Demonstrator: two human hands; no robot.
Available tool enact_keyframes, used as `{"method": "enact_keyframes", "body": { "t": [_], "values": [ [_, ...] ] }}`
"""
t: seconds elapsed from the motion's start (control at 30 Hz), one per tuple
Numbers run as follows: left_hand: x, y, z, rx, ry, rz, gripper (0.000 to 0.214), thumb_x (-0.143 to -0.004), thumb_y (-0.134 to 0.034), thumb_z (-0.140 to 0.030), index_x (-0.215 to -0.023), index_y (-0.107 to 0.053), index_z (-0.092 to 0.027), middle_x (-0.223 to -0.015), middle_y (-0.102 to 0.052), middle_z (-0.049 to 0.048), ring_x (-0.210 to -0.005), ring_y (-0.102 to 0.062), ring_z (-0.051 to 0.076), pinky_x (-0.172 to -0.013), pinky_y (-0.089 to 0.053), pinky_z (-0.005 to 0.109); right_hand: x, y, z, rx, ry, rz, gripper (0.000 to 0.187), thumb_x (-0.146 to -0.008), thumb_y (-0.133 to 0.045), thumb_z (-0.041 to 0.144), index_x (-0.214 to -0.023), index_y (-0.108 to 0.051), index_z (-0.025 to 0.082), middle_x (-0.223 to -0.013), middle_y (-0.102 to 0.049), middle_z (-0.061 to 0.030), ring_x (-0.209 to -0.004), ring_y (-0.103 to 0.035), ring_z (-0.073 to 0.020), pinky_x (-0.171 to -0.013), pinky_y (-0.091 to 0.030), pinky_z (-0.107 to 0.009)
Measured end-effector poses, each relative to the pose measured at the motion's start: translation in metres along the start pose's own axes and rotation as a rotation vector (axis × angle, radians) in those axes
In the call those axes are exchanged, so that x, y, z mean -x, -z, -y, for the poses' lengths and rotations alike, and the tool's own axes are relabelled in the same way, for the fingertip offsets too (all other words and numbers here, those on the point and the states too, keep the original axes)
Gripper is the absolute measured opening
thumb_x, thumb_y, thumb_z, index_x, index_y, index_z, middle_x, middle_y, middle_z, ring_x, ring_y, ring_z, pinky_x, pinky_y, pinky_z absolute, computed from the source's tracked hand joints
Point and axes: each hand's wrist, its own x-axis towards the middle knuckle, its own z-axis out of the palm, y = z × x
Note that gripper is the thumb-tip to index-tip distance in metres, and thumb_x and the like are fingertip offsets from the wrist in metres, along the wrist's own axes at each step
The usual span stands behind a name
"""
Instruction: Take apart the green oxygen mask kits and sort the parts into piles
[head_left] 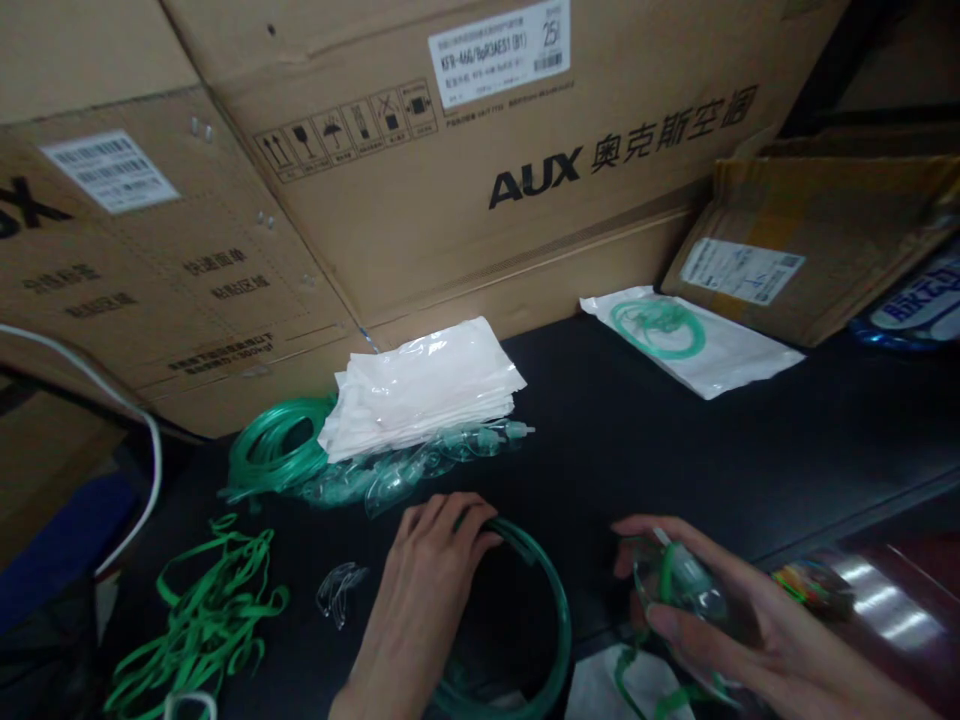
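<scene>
My left hand (429, 575) is closed on the upper edge of a coil of green clear tubing (560, 610), its fingers bent over the loops. The coil stands over the black tabletop. In my right hand (739, 610) is a clear oxygen mask (701, 590) with a pale green connector, held between thumb and fingers. A green elastic strap (626, 675) hangs from the mask over a white sheet or pouch (589, 685) at the bottom edge. Just beyond my left hand lie several clear masks (397, 475) in a row.
White pouches (427, 375) are stacked behind the masks, beside more coiled tubing (259, 450). Green straps (210, 600) and thin metal strips (341, 590) lie at left. A filled pouch (720, 355) rests far right, near a carton (825, 220). Large cardboard boxes (420, 220) stand behind.
</scene>
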Motion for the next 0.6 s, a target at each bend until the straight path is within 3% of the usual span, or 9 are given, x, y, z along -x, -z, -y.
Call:
{"method": "enact_keyframes", "body": {
  "t": [0.1, 0.17, 0.3, 0.43, 0.53, 0.6],
  "values": [
    [0.01, -0.003, 0.013, -0.026, 0.179, -0.058, 0.011, -0.1, -0.066, -0.021, -0.108, -0.072, -0.025, -0.109, -0.076, 0.0029, -0.096, -0.075, 0.028, -0.083, -0.06, 0.047, -0.013, -0.005, 0.024, -0.016, 0.051, -0.058, 0.052, -0.081, -0.079, 0.063, -0.116, -0.059, 0.03, -0.111, -0.081, -0.0072, -0.092, -0.078, -0.0242, -0.073, -0.062, -0.025],
    [0.019, -0.005, 0.019, 0.01, 0.251, -0.096, 0.015, -0.101, -0.063, -0.021, -0.113, -0.072, -0.025, -0.107, -0.075, 0.0033, -0.095, -0.076, 0.028, -0.08, -0.061, 0.043, -0.023, -0.005, 0.038, -0.001, 0.119, -0.101, 0.048, -0.08, -0.078, 0.063, -0.104, -0.055, 0.029, -0.104, -0.081, -0.0066, -0.082, -0.076, -0.0225, -0.067, -0.061, -0.025],
    [0.033, -0.01, 0.027, 0.133, 0.265, -0.191, 0.025, -0.105, -0.054, -0.023, -0.121, -0.071, -0.03, -0.113, -0.075, 0.0022, -0.099, -0.077, 0.024, -0.081, -0.063, 0.034, -0.038, -0.004, 0.064, 0.265, 0.281, -0.113, 0.035, -0.086, -0.07, 0.059, -0.094, -0.061, 0.026, -0.083, -0.074, -0.0017, -0.074, -0.07, -0.0213, -0.063, -0.057, -0.026],
    [0.037, -0.017, 0.036, 0.327, 0.248, -0.356, 0.024, -0.105, -0.055, -0.04, -0.117, -0.075, -0.034, -0.116, -0.077, 0.0005, -0.104, -0.077, 0.023, -0.093, -0.061, 0.033, -0.046, -0.014, 0.083, 0.459, 0.372, 0.007, 0.028, -0.091, -0.066, 0.051, -0.1, -0.073, 0.025, -0.098, -0.077, -0.0032, -0.091, -0.073, -0.0251, -0.077, -0.057, -0.03],
    [0.033, -0.023, 0.037, 0.57, 0.354, -0.446, 0.031, -0.1, -0.06, -0.055, -0.106, -0.079, -0.031, -0.102, -0.081, 0.0006, -0.093, -0.078, 0.022, -0.085, -0.061, 0.029, -0.055, -0.026, 0.09, 0.502, 0.385, 0.065, 0.034, -0.089, -0.072, 0.047, -0.117, -0.075, 0.028, -0.116, -0.077, -0.0041, -0.109, -0.071, -0.0287, -0.093, -0.054, -0.033],
    [0.03, -0.025, 0.033, 0.725, 0.417, -0.465, 0.035, -0.096, -0.063, -0.06, -0.103, -0.08, -0.03, -0.097, -0.083, 0.0005, -0.088, -0.079, 0.021, -0.078, -0.061, 0.025, -0.062, -0.032, 0.091, 0.525, 0.382, 0.094, 0.04, -0.085, -0.076, 0.043, -0.123, -0.074, 0.03, -0.119, -0.077, -0.0035, -0.109, -0.071, -0.0289, -0.094, -0.054, -0.033]
  ]
}}
